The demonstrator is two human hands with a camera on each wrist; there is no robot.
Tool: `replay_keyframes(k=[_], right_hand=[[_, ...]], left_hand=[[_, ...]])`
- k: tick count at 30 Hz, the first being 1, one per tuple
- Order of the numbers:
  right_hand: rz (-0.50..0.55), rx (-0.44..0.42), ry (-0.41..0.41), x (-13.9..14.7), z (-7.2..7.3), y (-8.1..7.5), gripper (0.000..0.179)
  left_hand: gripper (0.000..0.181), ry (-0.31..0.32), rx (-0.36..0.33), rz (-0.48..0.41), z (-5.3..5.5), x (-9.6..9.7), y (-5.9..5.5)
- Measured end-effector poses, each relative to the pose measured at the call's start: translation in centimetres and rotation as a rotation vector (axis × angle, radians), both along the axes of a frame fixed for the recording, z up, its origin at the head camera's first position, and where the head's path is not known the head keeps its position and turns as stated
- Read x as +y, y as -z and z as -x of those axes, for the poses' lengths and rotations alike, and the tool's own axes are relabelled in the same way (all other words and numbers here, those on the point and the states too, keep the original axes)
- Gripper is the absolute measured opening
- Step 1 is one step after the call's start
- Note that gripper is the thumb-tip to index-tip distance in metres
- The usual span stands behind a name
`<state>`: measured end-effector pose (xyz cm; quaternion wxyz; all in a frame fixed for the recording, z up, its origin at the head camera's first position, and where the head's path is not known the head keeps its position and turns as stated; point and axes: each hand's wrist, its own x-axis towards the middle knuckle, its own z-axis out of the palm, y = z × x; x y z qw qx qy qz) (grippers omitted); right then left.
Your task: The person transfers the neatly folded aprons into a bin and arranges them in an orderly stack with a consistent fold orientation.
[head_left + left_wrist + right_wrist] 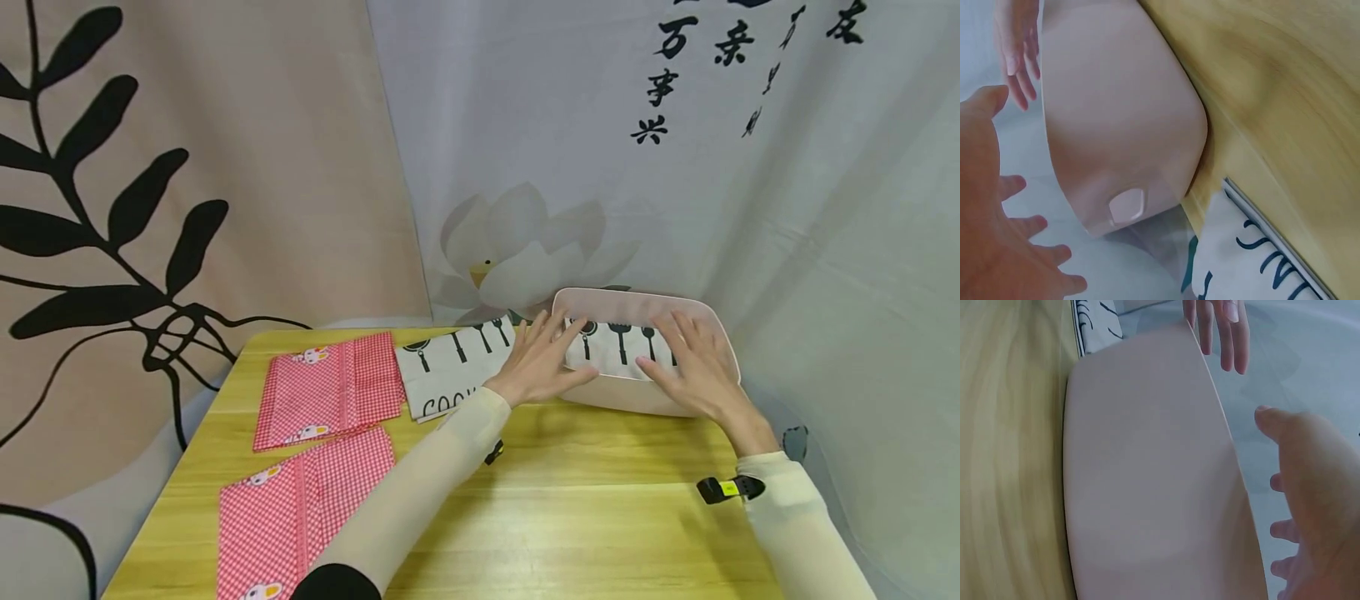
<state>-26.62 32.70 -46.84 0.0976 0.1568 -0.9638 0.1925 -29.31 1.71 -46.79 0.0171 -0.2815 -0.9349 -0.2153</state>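
Observation:
A pale pink plastic bin [637, 396] stands at the back right of the table, holding a white cloth [618, 343] printed with black kitchen utensils. Over the bin's left end my left hand [536, 362] is spread, its fingers straight and holding nothing. My right hand [697, 367] is likewise spread over the right end, palm down and without anything in it. Both wrist views show the hands just above the bin's rim, fingers apart. Left of the bin lies a folded white cloth [450, 360] with the same utensil print and lettering, partly hidden by my left arm.
Two folded red checked cloths lie on the left side of the wooden table [570, 517]: one farther back [315, 396], another nearer [300, 508], partly behind my left sleeve. Curtains [525, 125] hang right behind the table's back edge.

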Motion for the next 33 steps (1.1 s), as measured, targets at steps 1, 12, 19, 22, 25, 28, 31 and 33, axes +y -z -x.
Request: replay_keyframes(k=[1, 12, 19, 22, 25, 28, 31, 33], right_hand=[[0.001, 0.007, -0.003, -0.2, -0.1, 0.0, 0.083], [0.021, 0.105, -0.061, -2.4, -1.2, -0.2, 0.082], [-0.003, 0.106, -0.056, -4.0, -2.0, -0.6, 0.084], [-0.004, 0.085, -0.063, -4.7, -2.1, -0.7, 0.084], [-0.004, 0.068, -0.076, -5.4, -2.3, -0.8, 0.084], [-0.001, 0.058, -0.094, -6.0, -2.4, -0.9, 0.084], [0.003, 0.048, -0.112, -6.7, -2.6, -1.1, 0.085], [0.003, 0.039, -0.124, -7.1, -2.7, -1.3, 0.086]], left_hand=[[0.089, 0.002, -0.005, -0.002, -0.2, -0.2, 0.0], [0.089, 0.005, -0.034, -0.004, -1.9, -2.6, 0.3], [0.091, -0.009, -0.024, 0.017, -2.5, -3.8, 0.4], [0.09, -0.009, -0.022, 0.008, -2.8, -4.3, 0.3], [0.089, -0.02, -0.022, -0.001, -3.1, -5.0, 0.3], [0.089, -0.034, -0.014, -0.006, -3.3, -5.7, 0.3], [0.089, -0.048, -0.004, -0.005, -3.6, -6.6, 0.4], [0.089, -0.057, 0.001, -0.009, -3.8, -7.3, 0.4]])
